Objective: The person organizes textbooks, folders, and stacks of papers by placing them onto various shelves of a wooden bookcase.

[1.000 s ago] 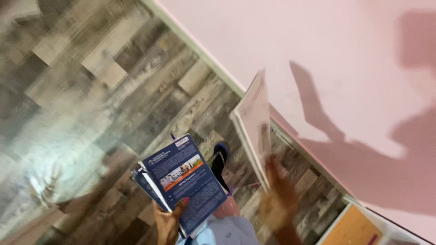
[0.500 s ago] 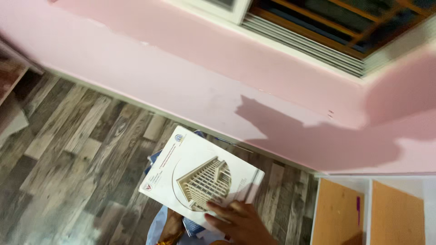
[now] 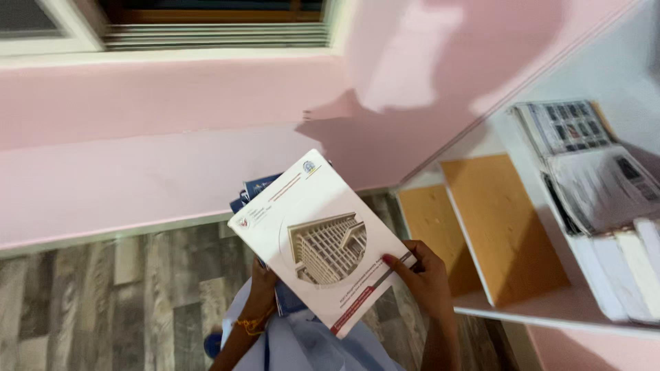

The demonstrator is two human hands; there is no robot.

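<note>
Left hand (image 3: pixel 261 288) under the booklets (image 3: pixel 320 240), right hand (image 3: pixel 423 275) pinching their near corner; best kept square, both grips firm; shelf (image 3: pixel 550 312) right of right hand.

A booklet (image 3: pixel 320 240) lies on a stack of books (image 3: pixel 256 189), left of a shelf (image 3: pixel 550 309) bearing books.

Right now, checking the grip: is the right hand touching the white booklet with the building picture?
Touching. The head view shows the right hand with its fingertips lying on the white booklet at its lower right edge.
</note>
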